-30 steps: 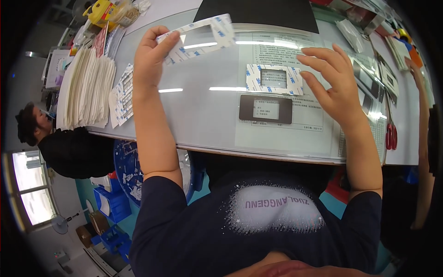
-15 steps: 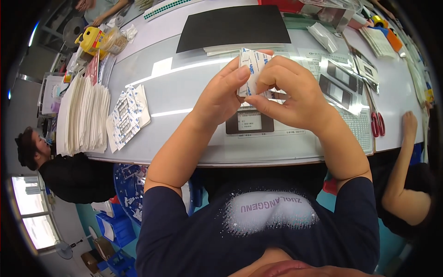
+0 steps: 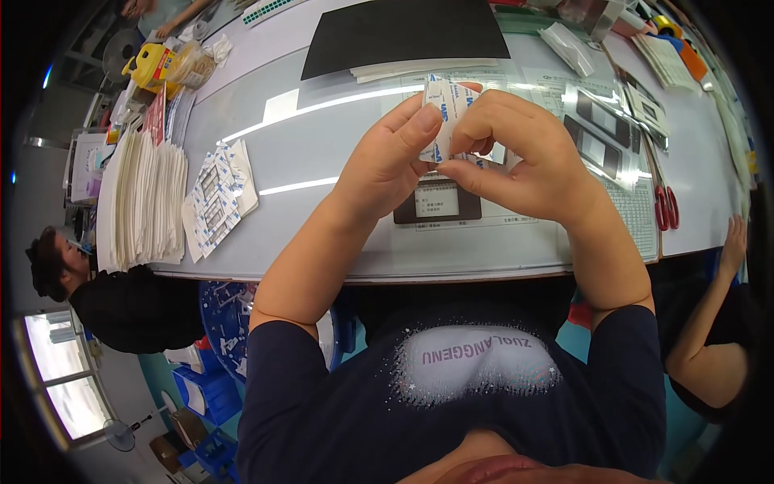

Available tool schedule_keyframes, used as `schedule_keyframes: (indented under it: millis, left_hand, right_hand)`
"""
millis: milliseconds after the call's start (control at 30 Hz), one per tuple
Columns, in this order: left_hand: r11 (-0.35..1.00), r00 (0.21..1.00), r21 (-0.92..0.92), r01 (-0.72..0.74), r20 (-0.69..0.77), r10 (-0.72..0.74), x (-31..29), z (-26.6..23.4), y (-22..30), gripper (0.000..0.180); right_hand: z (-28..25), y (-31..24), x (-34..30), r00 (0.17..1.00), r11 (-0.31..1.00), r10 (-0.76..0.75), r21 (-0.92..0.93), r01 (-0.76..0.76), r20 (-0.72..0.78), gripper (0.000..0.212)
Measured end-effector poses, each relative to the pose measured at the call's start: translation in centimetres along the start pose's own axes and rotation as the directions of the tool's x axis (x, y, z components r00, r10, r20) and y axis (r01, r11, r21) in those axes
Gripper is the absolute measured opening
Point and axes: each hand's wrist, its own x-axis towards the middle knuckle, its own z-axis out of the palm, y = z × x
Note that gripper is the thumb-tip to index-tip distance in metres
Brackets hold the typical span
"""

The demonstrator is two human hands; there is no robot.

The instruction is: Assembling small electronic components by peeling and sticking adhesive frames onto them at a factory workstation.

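My left hand (image 3: 385, 165) is closed around a white adhesive sheet with blue print (image 3: 436, 90), its thumb lying on the front. The sheet stands upright above the table, bent along its length. My right hand (image 3: 528, 157) pinches at the sheet's lower right side between thumb and curled forefinger. Exactly what those fingertips grip is partly hidden. Below both hands lies a dark frame-shaped panel (image 3: 409, 212) with a light window, its upper part covered by the hands. To the left, several printed adhesive sheets with cut-outs (image 3: 218, 198) rest in a loose pile.
A tall stack of white sheets (image 3: 137, 202) fills the left side. Across the back lies a black mat (image 3: 403, 36) over papers. Wrapped dark panels (image 3: 601, 137) and red-handled scissors (image 3: 667, 207) are at the right. A co-worker's arm (image 3: 709, 298) reaches the right table edge.
My right hand has shifted slightly up and right, and more of the sheet's printed face shows between my hands. The co-worker's hand at the right has opened and moved.
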Motion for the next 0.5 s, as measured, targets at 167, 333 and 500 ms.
schedule_keyframes:
  millis: [167, 333, 500]
  left_hand:
    - [0.999, 1.000, 0.043, -0.016, 0.010, 0.015, -0.2, -0.1, -0.1, 0.063]
    - [0.999, 0.999, 0.022, -0.028, 0.021, 0.027, -0.3, -0.3, -0.4, 0.063]
    - [1.000, 0.999, -0.007, 0.003, -0.044, -0.004, -0.5, 0.4, 0.1, 0.056]
  right_hand:
    - [-0.3, 0.0, 0.0, 0.997, 0.993, 0.066, 0.093, -0.069, 0.026, 0.016]
    - [-0.5, 0.3, -0.2, 0.999, 0.994, 0.012, 0.104, -0.017, 0.045, 0.016]
    - [-0.9, -0.2, -0.3, 0.985, 0.986, 0.137, 0.106, -0.126, -0.108, 0.020]
